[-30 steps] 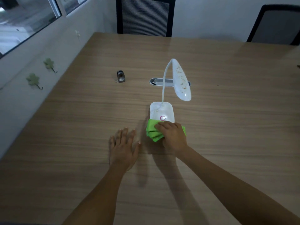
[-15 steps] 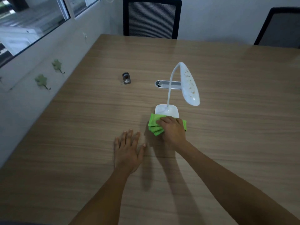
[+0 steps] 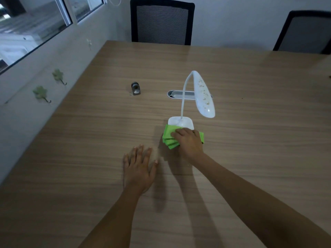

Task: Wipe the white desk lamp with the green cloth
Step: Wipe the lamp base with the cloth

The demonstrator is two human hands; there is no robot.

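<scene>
The white desk lamp (image 3: 204, 97) stands mid-table, its long head speckled with yellowish crumbs and bent down to the right over its rounded base (image 3: 186, 121). A folded green cloth (image 3: 168, 136) covers the near half of that base. My right hand (image 3: 189, 142) presses on the cloth and grips it, hiding its middle. My left hand (image 3: 138, 169) lies flat on the wooden table (image 3: 89, 158), fingers spread, a little to the left of and nearer than the cloth, holding nothing.
A small grey metal object (image 3: 135, 88) sits left of the lamp. A grey cable slot (image 3: 179, 94) is set into the table behind the lamp. Two black chairs (image 3: 162, 22) (image 3: 304, 32) stand at the far edge. Leaf-shaped hooks (image 3: 42, 93) hang on the left wall.
My right hand has slid the green cloth forward from the table up onto the lamp's base, covering its button. My left hand has stayed flat on the table.
</scene>
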